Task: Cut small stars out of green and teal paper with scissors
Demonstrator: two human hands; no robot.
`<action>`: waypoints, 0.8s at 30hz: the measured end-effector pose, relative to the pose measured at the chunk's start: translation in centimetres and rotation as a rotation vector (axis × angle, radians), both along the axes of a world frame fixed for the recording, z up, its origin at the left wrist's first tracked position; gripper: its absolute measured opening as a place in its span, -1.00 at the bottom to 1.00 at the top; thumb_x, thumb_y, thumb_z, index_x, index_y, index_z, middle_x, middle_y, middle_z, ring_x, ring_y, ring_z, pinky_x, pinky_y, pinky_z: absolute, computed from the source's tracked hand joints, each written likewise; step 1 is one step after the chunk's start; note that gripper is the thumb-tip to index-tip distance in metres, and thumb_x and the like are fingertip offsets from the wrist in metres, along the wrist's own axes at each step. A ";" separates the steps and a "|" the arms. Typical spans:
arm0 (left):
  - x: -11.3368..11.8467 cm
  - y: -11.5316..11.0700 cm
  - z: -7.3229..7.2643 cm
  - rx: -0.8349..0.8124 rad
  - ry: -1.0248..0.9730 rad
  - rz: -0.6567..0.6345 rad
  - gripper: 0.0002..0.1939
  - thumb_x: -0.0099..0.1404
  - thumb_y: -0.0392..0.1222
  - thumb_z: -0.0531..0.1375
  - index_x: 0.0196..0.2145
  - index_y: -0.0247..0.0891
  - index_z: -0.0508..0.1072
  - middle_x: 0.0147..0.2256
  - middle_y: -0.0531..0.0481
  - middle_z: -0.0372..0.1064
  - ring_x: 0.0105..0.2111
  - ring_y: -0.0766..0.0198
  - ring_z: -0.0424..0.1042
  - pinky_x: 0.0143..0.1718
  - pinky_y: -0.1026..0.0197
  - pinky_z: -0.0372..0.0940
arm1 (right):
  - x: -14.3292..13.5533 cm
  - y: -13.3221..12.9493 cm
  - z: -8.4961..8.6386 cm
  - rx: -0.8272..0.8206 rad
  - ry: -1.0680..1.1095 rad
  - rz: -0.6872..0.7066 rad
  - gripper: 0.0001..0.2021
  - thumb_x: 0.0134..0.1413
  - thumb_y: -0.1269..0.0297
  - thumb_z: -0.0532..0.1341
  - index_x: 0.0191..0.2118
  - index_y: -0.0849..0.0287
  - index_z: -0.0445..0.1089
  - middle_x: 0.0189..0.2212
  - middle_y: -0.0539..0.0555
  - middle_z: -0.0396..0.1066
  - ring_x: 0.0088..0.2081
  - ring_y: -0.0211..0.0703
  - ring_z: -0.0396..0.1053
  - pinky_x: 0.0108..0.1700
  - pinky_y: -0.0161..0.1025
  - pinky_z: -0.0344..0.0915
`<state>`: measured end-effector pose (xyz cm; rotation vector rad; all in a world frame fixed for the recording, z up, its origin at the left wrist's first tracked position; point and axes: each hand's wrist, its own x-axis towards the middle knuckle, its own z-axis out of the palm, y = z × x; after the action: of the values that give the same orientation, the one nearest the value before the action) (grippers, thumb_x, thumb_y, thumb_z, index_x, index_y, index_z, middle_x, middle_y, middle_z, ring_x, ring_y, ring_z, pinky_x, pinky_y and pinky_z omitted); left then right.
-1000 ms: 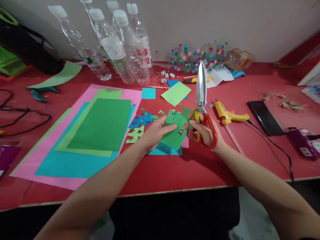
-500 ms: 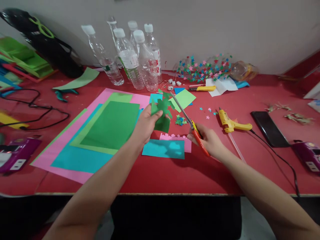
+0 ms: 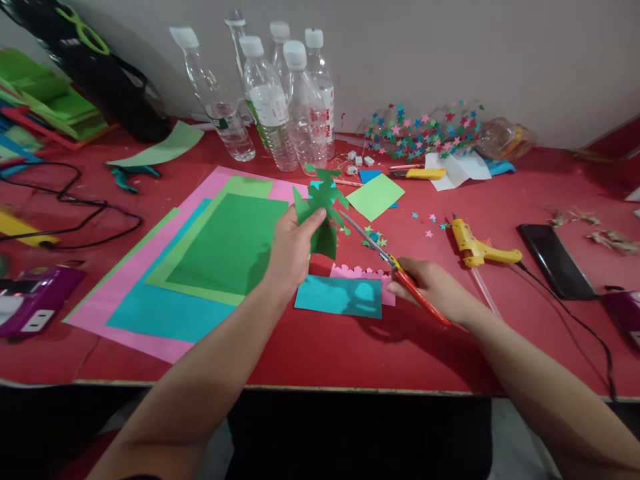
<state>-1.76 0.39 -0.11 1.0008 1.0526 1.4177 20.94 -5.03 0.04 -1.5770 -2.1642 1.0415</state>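
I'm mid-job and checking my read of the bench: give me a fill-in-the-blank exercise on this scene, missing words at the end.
The left hand holds cut-up paper coloured ____.
The right hand holds a pair of ____.
In the picture, the black phone lies to the ____ of the yellow glue gun.
The small turquoise rectangle overlaps a notched strip coloured ____.
Missing words: green; scissors; right; pink.

Dimmish light, apparently overhead; soft shadows on blue rectangular paper, red flat tabletop; clear plastic bottles lean, wide-angle stretch; edges blurry.
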 end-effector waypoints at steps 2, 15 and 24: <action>0.1 -0.1 -0.2 0.007 0.004 -0.025 -0.91 0.19 -0.19 0.21 -0.37 -0.25 0.41 -0.46 0.05 0.48 -0.45 0.28 0.48 -0.37 0.20 0.40 | -0.1 0.0 -0.3 -0.002 -0.022 0.008 -0.60 0.04 -0.10 0.20 -0.47 0.13 0.14 -0.60 -0.08 0.12 -0.55 -0.29 0.00 -0.51 -0.32 -0.04; 0.6 -1.6 0.2 0.024 0.164 -0.132 -0.83 0.22 -0.14 0.21 -0.46 -0.27 0.43 -0.53 0.05 0.44 -0.56 0.38 0.38 -0.49 0.30 0.30 | -0.3 -0.4 0.1 -0.107 0.110 -0.031 -0.60 0.01 -0.11 0.21 -0.47 0.17 0.22 -0.54 -0.06 0.10 -0.49 -0.27 0.02 -0.46 -0.30 -0.02; 0.7 -1.7 0.6 0.030 0.150 -0.138 -0.82 0.20 -0.15 0.22 -0.50 -0.29 0.44 -0.52 0.04 0.45 -0.56 0.40 0.36 -0.45 0.31 0.29 | -0.5 -0.6 0.8 -0.147 0.146 0.013 -0.58 0.10 -0.09 0.14 -0.50 0.15 0.09 -0.55 -0.09 -0.01 -0.49 -0.30 -0.05 -0.47 -0.31 -0.05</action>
<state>-1.09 -1.28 0.49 1.1939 1.0521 1.2648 20.45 -5.66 0.82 -1.4979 -2.0450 1.3032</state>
